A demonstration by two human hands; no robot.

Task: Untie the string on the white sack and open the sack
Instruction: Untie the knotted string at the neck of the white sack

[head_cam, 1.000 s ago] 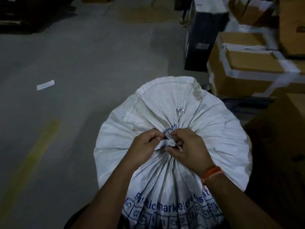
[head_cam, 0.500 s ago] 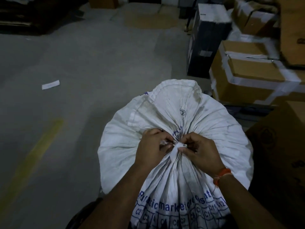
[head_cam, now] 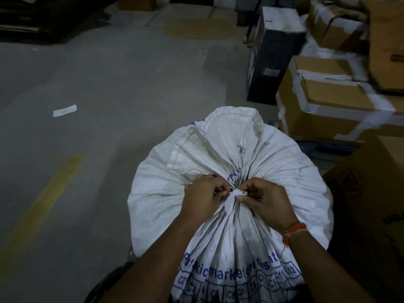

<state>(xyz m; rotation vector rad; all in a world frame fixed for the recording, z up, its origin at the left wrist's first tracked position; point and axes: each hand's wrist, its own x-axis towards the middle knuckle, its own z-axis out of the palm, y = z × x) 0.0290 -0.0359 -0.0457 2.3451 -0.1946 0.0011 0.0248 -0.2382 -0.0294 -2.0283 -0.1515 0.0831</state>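
Far left: bare concrete floor point(head_cam: 109, 84), wide open, w/ 1 yellow stripe point(head_cam: 43, 193) and 1 white paper slip point(head_cam: 65, 110). Center: 1 white sack point(head_cam: 273, 171), neck gathered and tied, top edge folded over toward the far side, 1 metal eyelet point(head_cam: 240, 148) just beyond the knot. Left hand point(head_cam: 203, 195) curled tight at the knot, pinching at the string point(head_cam: 237, 193) (string itself mostly hidden). Right hand point(head_cam: 265, 201) opposite, thumb and fingertips pinching the same white tuft; orange wristband point(head_cam: 295, 229). Right edge crowded: 1 black box point(head_cam: 269, 62), several taped cardboard boxes point(head_cam: 328, 101) hard by the sack.
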